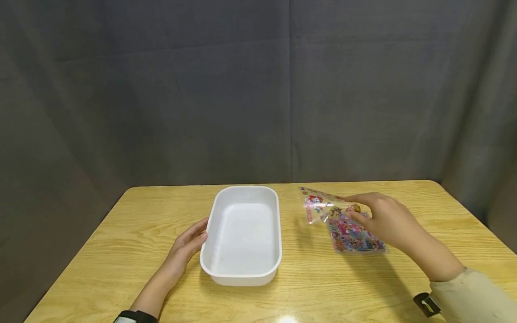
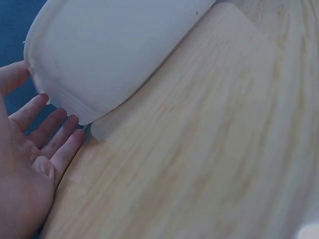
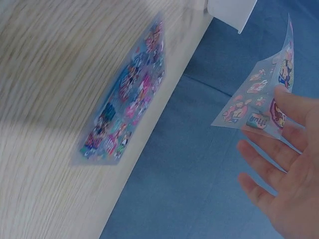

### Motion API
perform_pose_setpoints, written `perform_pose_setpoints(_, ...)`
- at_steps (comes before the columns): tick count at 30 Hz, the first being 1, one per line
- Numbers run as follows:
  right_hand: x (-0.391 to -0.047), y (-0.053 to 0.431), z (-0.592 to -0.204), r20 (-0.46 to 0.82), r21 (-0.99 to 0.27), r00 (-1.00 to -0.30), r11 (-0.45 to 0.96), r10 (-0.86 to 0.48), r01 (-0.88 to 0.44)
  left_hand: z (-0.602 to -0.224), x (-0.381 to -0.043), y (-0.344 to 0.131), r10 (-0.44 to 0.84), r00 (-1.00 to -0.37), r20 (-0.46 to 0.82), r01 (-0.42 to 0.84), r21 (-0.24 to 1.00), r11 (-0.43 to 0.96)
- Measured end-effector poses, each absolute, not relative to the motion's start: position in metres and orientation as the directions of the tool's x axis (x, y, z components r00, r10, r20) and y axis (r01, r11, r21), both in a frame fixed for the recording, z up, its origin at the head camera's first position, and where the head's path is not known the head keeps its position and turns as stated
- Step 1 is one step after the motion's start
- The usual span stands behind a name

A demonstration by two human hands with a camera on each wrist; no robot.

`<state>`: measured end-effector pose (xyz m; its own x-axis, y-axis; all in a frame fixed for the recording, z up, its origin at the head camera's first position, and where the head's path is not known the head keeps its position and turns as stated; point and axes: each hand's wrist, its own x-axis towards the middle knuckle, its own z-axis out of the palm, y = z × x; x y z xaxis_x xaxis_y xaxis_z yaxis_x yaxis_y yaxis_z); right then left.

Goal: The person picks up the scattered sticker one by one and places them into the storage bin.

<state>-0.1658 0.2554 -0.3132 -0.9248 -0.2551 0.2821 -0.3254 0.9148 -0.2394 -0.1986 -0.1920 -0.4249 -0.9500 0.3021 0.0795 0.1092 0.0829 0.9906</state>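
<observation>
A white rectangular tub [image 1: 244, 280] with rounded corners and nothing inside stands on the table, left of centre. My left hand [image 1: 186, 242] rests against its left side, fingers fairly straight along the outer wall. In the left wrist view, fingertips touch the tub [image 2: 114, 50] near its rim. My right hand [image 1: 387, 217] pinches a clear sticker sheet [image 1: 317, 205] printed with cartoon figures, between thumb and fingers. The sheet [image 3: 249, 102] bends as it hangs above the table. Below it, more colourful sticker sheets [image 1: 355, 235] lie flat, partly hidden by the held one.
The wooden table [image 1: 141, 224] has rounded far corners and reaches back to a dark grey cloth [image 1: 202, 112]. Black bands circle both wrists, the left band [image 1: 137, 316] at the lower edge of the head view.
</observation>
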Motion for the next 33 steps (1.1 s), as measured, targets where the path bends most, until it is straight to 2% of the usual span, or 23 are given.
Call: perform_pose_setpoints(33, -0.177, 0.220, -0.318, 0.307, -0.304, -0.909, 0.877, -0.281, -0.374, -0.425, -0.201, -0.190, 0.304, -0.948, 0.091, 0.118, 0.990, 0.071)
